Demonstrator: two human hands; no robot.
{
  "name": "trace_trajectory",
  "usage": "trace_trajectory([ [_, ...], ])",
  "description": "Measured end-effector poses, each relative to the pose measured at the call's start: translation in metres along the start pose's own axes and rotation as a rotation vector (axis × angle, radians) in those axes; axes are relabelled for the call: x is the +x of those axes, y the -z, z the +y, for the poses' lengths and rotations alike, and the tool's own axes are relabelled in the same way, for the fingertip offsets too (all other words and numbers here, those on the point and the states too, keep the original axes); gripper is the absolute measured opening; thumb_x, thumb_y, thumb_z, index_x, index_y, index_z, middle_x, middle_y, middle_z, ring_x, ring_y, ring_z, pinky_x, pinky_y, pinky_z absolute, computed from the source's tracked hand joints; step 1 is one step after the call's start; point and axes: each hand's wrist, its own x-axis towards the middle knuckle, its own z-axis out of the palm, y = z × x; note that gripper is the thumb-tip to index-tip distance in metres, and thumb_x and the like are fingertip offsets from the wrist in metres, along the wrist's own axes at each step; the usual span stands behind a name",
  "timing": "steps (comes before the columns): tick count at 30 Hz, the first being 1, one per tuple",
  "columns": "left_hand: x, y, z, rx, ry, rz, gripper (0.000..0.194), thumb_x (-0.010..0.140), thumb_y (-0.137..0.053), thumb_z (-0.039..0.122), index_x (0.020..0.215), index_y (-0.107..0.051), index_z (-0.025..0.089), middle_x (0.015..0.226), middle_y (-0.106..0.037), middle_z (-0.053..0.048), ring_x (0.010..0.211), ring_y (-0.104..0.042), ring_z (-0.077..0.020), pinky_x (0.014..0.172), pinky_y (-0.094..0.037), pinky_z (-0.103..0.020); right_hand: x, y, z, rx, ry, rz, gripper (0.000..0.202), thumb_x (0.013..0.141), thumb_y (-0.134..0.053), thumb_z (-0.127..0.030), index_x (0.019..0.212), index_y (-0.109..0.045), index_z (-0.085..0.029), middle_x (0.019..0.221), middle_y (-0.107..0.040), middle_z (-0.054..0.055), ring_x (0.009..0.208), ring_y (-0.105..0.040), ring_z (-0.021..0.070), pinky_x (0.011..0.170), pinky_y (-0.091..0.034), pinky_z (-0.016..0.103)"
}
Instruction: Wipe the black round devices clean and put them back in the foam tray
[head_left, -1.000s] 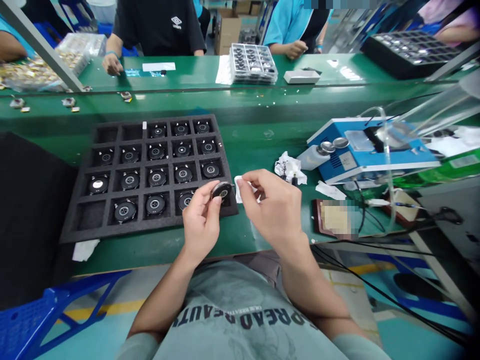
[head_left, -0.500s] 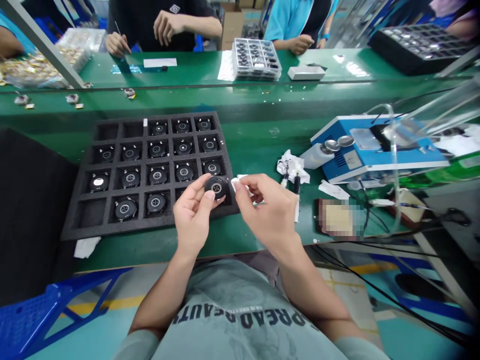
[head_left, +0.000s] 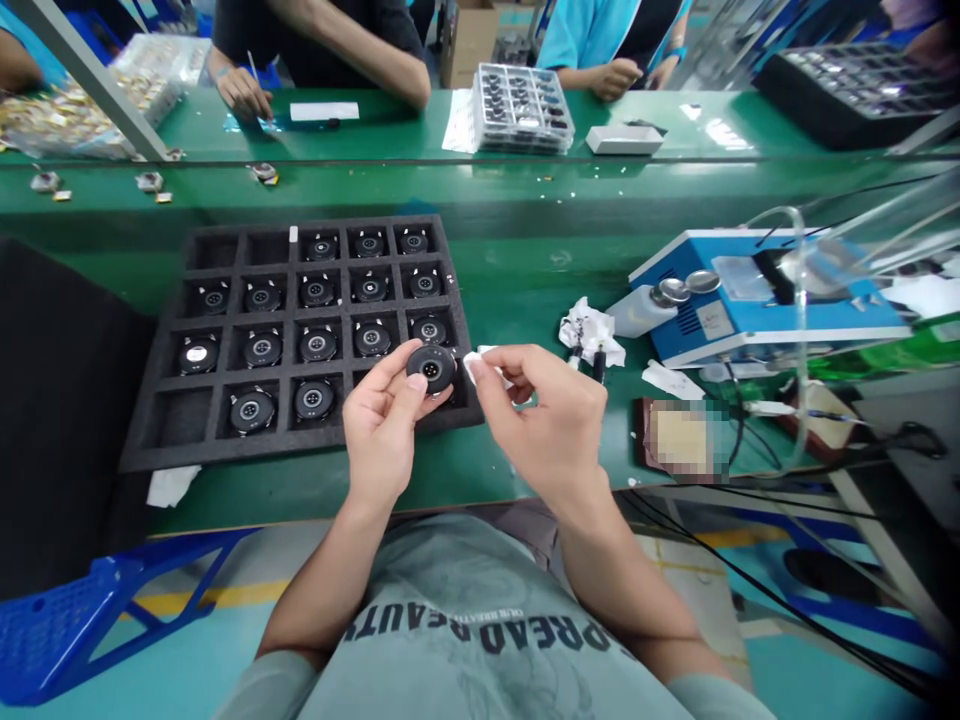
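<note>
- Watch (head_left: 433,371): gripped at edge by fingers of left hand (head_left: 381,430), above near right corner of foam tray (head_left: 225,458); thumb contact may smudge it.
- Right hand (head_left: 547,415): fingers pinch white scrap (head_left: 472,361) beside it; a knock could loosen the watch.

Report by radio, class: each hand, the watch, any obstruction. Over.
Left hand holding black watch, dotted back showing. Right hand pinching white scrap beside it, not touching. Foam tray behind watch; gap to scrap looks open.
</note>
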Motion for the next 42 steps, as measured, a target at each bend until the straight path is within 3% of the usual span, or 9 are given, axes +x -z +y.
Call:
trace_trajectory([
  [3, -0.001, 0.0, -0.001, -0.008, -0.012, -0.003, 0.032, 0.084, -0.086, 0.028, 0.115, -0.079, 0.022, 0.103, -0.084, -0.005, 0.096, -0.081, -0.0195, 0.088, -0.068, -0.031, 0.002, -0.006, -0.003, 0.017, -0.012, -0.037, 0.01, 0.097, -0.064, -0.022, 0.091, -0.072, -0.022, 0.083, -0.077, 0.001, 0.063, -0.063, 0.012, 0.062, -0.048, 0.026],
  [8, 0.002, 0.002, 0.008, -0.095, 0.078, -0.001, 0.033, 0.08, -0.088, 0.026, 0.111, -0.079, 0.02, 0.103, -0.084, -0.006, 0.096, -0.082, -0.0235, 0.084, -0.068, -0.03, -0.011, -0.004, 0.009, 0.004, -0.098, -0.389, 0.009, 0.093, -0.067, -0.021, 0.086, -0.072, -0.023, 0.072, -0.072, -0.003, 0.055, -0.059, 0.0109, 0.056, -0.042, 0.026],
  [14, 0.006, 0.004, 0.018, -0.19, 0.203, -0.039, 0.023, 0.087, -0.078, 0.017, 0.11, -0.079, 0.018, 0.108, -0.083, -0.008, 0.103, -0.081, -0.0221, 0.086, -0.066, -0.025, -0.013, 0.005, 0.004, 0.126, -0.012, -0.166, 0.006, 0.098, -0.066, -0.022, 0.093, -0.07, -0.023, 0.085, -0.075, -0.001, 0.067, -0.064, 0.0118, 0.063, -0.05, 0.026],
  [18, 0.007, 0.006, 0.019, -0.196, 0.218, -0.046, 0.025, 0.087, -0.075, 0.013, 0.112, -0.079, 0.018, 0.102, -0.084, -0.007, 0.095, -0.082, -0.0192, 0.081, -0.066, -0.021, 0.001, -0.01, -0.002, 0.177, 0.192, -0.106, 0.01, 0.101, -0.063, -0.021, 0.094, -0.07, -0.022, 0.086, -0.076, 0.002, 0.077, -0.067, 0.0142, 0.067, -0.052, 0.028],
  [22, 0.006, 0.008, 0.024, -0.224, 0.293, -0.067, 0.024, 0.087, -0.072, 0.008, 0.109, -0.079, 0.013, 0.099, -0.084, -0.009, 0.089, -0.082, -0.0191, 0.077, -0.067, -0.02, 0.026, -0.029, 0.014, 0.117, 0.155, -0.006, 0.015, 0.101, -0.063, -0.025, 0.088, -0.069, -0.022, 0.085, -0.073, 0.002, 0.074, -0.064, 0.0144, 0.068, -0.05, 0.03],
  [28, 0.009, 0.011, 0.029, -0.243, 0.336, -0.056, 0.021, 0.091, -0.065, 0.008, 0.105, -0.079, 0.012, 0.102, -0.084, -0.011, 0.095, -0.082, -0.0197, 0.079, -0.066, -0.017, 0.031, -0.023, 0.022, 0.191, 0.067, -0.032, 0.015, 0.1, -0.065, -0.031, 0.088, -0.068, -0.024, 0.084, -0.071, 0.0, 0.072, -0.06, 0.0143, 0.066, -0.05, 0.031],
  [34, 0.011, 0.017, 0.025, -0.168, 0.331, -0.075, 0.021, 0.088, -0.072, 0.013, 0.108, -0.08, 0.016, 0.106, -0.083, -0.009, 0.094, -0.082, -0.0221, 0.081, -0.068, -0.023, 0.032, -0.022, 0.011, 0.277, 0.209, -0.213, 0.016, 0.101, -0.064, -0.035, 0.09, -0.072, -0.026, 0.09, -0.072, 0.004, 0.088, -0.066, 0.0202, 0.079, -0.054, 0.037],
  [38, 0.01, 0.018, 0.027, -0.185, 0.364, -0.107, 0.023, 0.087, -0.072, 0.013, 0.109, -0.08, 0.014, 0.103, -0.083, -0.012, 0.096, -0.082, -0.0225, 0.078, -0.067, -0.02, 0.049, -0.032, 0.024, 0.14, 0.15, -0.133, 0.019, 0.101, -0.063, -0.033, 0.086, -0.071, -0.024, 0.089, -0.07, 0.004, 0.087, -0.062, 0.0198, 0.082, -0.052, 0.036],
  [42, 0.011, 0.016, 0.03, -0.219, 0.355, -0.071, 0.02, 0.088, -0.068, 0.01, 0.103, -0.081, 0.013, 0.101, -0.083, -0.012, 0.094, -0.082, -0.02, 0.077, -0.066, -0.017, 0.05, -0.031, 0.035, 0.232, 0.068, -0.071, 0.02, 0.1, -0.065, -0.036, 0.086, -0.069, -0.023, 0.087, -0.069, 0.002, 0.079, -0.06, 0.0164, 0.073, -0.05, 0.031],
])
